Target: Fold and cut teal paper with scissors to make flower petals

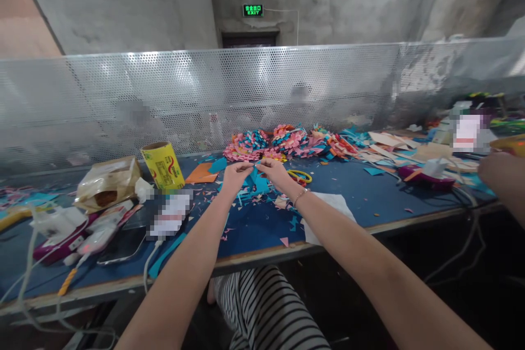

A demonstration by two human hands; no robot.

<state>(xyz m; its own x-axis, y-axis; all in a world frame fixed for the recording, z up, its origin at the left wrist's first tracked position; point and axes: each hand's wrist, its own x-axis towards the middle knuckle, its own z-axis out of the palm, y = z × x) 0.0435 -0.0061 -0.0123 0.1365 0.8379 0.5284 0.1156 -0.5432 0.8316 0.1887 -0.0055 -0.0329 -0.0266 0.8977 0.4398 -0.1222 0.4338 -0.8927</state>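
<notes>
My left hand [237,176] and my right hand [275,173] meet above the middle of the blue table. Both pinch a small piece of blue sheet material [253,179], which hangs down between the fingertips. Whether it is felt, foam or paper I cannot tell. Beside my right hand lies a yellow-handled tool, probably scissors [301,176], partly hidden by the hand. Blue and pink scraps [256,197] are scattered under my hands. Just behind them sit bundles of cut pink, blue and red strips [283,142].
Left of my arms stand a yellow tube [164,165], a plastic-wrapped package [109,181] and a phone [170,216] with cables. A white sheet [328,213] lies under my right forearm. Perforated metal panels [184,98] close off the back. Another person's arm [504,175] reaches in at right, near a purple power strip [426,176].
</notes>
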